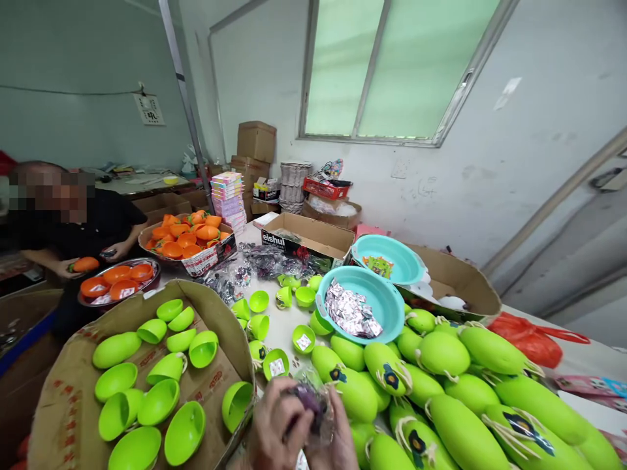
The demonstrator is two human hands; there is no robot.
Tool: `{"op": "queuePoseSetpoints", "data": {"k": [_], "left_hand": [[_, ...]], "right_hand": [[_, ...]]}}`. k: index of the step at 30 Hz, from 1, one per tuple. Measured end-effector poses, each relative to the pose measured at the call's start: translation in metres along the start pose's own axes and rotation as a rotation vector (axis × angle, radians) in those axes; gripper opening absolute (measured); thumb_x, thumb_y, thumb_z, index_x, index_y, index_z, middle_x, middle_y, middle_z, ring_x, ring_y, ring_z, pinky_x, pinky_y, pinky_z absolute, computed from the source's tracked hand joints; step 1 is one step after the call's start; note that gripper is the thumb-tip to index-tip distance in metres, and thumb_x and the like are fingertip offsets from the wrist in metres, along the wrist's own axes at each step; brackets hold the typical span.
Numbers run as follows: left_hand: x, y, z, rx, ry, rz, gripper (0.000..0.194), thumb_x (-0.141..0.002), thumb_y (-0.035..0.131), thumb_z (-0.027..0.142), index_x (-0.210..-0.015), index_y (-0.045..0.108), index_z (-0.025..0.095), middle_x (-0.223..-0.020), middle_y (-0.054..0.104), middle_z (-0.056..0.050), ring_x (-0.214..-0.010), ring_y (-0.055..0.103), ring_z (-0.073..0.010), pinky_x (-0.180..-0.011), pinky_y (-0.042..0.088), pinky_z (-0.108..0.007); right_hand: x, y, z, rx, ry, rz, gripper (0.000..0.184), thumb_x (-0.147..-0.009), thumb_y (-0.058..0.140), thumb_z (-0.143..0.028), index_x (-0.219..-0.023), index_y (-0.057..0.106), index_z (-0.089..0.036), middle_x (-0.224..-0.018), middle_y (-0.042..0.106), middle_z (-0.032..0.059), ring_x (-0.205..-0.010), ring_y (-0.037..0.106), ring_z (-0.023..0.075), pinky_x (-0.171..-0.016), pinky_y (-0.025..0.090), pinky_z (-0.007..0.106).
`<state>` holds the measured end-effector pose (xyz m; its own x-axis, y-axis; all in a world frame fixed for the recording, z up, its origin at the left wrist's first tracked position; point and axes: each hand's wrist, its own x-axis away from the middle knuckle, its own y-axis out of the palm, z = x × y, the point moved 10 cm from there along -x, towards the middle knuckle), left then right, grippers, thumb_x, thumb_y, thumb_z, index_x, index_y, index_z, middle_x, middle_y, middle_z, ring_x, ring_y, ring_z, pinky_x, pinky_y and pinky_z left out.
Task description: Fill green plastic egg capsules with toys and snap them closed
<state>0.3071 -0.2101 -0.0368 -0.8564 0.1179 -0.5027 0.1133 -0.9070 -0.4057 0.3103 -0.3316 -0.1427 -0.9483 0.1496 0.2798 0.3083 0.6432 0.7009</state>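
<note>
Low at the front, my left hand (pixel 280 424) is closed with curled fingers on a small clear plastic bag (pixel 313 399) that has something dark purple in it. My right hand (pixel 339 434) grips the bag's other side. What the purple thing is, I cannot make out. Just beyond my hands lies a green half shell (pixel 275 363) with a silvery square sachet in it. Close on the right are heaped closed green egg-shaped shells (pixel 353 395), several with cream cords and dark flower shapes.
On the left, a cardboard tray (pixel 206 385) holds loose green half shells. A turquoise basin (pixel 323 307) of sachets stands ahead, with another basin (pixel 416 261) behind. Orange shells (pixel 189 238) fill a box at the back left. A person (pixel 73 228) sits at the left, holding an orange piece.
</note>
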Motion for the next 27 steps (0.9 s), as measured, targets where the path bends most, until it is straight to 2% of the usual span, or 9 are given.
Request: {"op": "queuePoseSetpoints", "data": {"k": [3, 6, 10, 13, 16, 18, 20, 24, 27], "left_hand": [[-0.002, -0.010, -0.028, 0.145, -0.330, 0.095, 0.022, -0.093, 0.049, 0.040, -0.104, 0.056, 0.022, -0.094, 0.066, -0.007, -0.086, 0.065, -0.0215, -0.079, 0.055, -0.033], [0.013, 0.007, -0.039, 0.184, -0.503, -0.003, 0.028, -0.093, 0.045, 0.045, -0.103, 0.054, 0.020, -0.095, 0.067, -0.007, -0.089, 0.066, -0.0226, -0.081, 0.053, -0.033], [0.027, 0.011, -0.033, 0.096, -0.448, -0.052, 0.045, -0.088, 0.052, 0.055, -0.113, 0.057, 0.018, -0.116, 0.062, -0.013, -0.112, 0.058, -0.0278, -0.099, 0.046, -0.041], [0.028, 0.017, -0.032, 0.209, -0.411, -0.142, 0.070, -0.072, 0.071, 0.057, -0.127, 0.055, 0.017, -0.133, 0.054, -0.013, -0.124, 0.051, -0.0305, -0.104, 0.042, -0.041], [0.037, 0.018, -0.053, 0.376, -0.603, -0.159, 0.033, -0.078, 0.069, 0.046, -0.094, 0.065, 0.017, -0.094, 0.068, -0.005, -0.089, 0.063, -0.0218, -0.082, 0.050, -0.032], [0.044, 0.005, -0.064, 0.389, -0.664, -0.048, 0.023, -0.082, 0.064, 0.040, -0.076, 0.058, 0.018, -0.074, 0.062, -0.001, -0.071, 0.059, -0.0163, -0.069, 0.048, -0.027], [0.052, -0.016, -0.063, 0.282, -0.616, 0.096, 0.020, -0.083, 0.064, 0.036, -0.077, 0.055, 0.019, -0.074, 0.059, 0.000, -0.069, 0.057, -0.0150, -0.067, 0.047, -0.025], [0.072, -0.029, -0.036, -0.003, -0.418, 0.109, 0.013, -0.087, 0.058, 0.033, -0.085, 0.055, 0.020, -0.083, 0.061, -0.003, -0.080, 0.059, -0.0177, -0.080, 0.048, -0.030], [0.089, -0.021, -0.037, -0.018, -0.484, 0.041, 0.021, -0.088, 0.055, 0.038, -0.097, 0.058, 0.020, -0.092, 0.063, -0.006, -0.088, 0.060, -0.0203, -0.086, 0.048, -0.033]], "right_hand": [[0.016, 0.006, -0.004, -0.106, 0.004, -0.036, 0.061, -0.068, 0.077, -0.059, -0.124, 0.062, -0.040, -0.132, 0.063, 0.0014, -0.105, 0.067, 0.0282, -0.081, 0.056, 0.039], [0.024, 0.013, -0.003, 0.076, 0.052, -0.067, 0.061, -0.062, 0.084, -0.051, -0.113, 0.070, -0.021, -0.120, 0.069, 0.0109, -0.101, 0.066, 0.0291, -0.082, 0.053, 0.036], [0.019, -0.012, -0.004, 0.142, 0.038, 0.183, 0.036, -0.057, 0.088, -0.042, -0.069, 0.066, -0.017, -0.066, 0.065, -0.0015, -0.063, 0.059, 0.0157, -0.061, 0.049, 0.025], [0.018, -0.020, 0.013, 0.128, 0.117, 0.224, 0.039, -0.057, 0.088, -0.041, -0.076, 0.063, -0.018, -0.069, 0.064, -0.0035, -0.062, 0.058, 0.0142, -0.060, 0.048, 0.024], [0.030, -0.020, 0.036, 0.125, 0.223, 0.211, 0.050, -0.057, 0.088, -0.040, -0.094, 0.061, -0.021, -0.075, 0.068, -0.0018, -0.066, 0.063, 0.0176, -0.061, 0.050, 0.027], [0.044, -0.018, 0.051, 0.113, 0.282, 0.194, 0.061, -0.060, 0.086, -0.045, -0.109, 0.057, -0.023, -0.084, 0.070, 0.0006, -0.071, 0.065, 0.0203, -0.062, 0.051, 0.029], [0.059, -0.014, 0.067, 0.112, 0.351, 0.157, 0.063, -0.067, 0.078, -0.058, -0.115, 0.057, -0.023, -0.090, 0.071, 0.0034, -0.076, 0.066, 0.0219, -0.064, 0.052, 0.031], [0.073, -0.012, 0.074, 0.303, 0.258, 0.095, 0.052, -0.078, 0.059, -0.070, -0.087, 0.069, -0.020, -0.083, 0.070, 0.0036, -0.077, 0.061, 0.0215, -0.071, 0.050, 0.032], [0.071, -0.017, 0.068, 0.405, 0.148, 0.125, 0.041, -0.074, 0.070, -0.060, -0.068, 0.070, -0.019, -0.071, 0.067, 0.0005, -0.072, 0.055, 0.0190, -0.073, 0.046, 0.030]]}}
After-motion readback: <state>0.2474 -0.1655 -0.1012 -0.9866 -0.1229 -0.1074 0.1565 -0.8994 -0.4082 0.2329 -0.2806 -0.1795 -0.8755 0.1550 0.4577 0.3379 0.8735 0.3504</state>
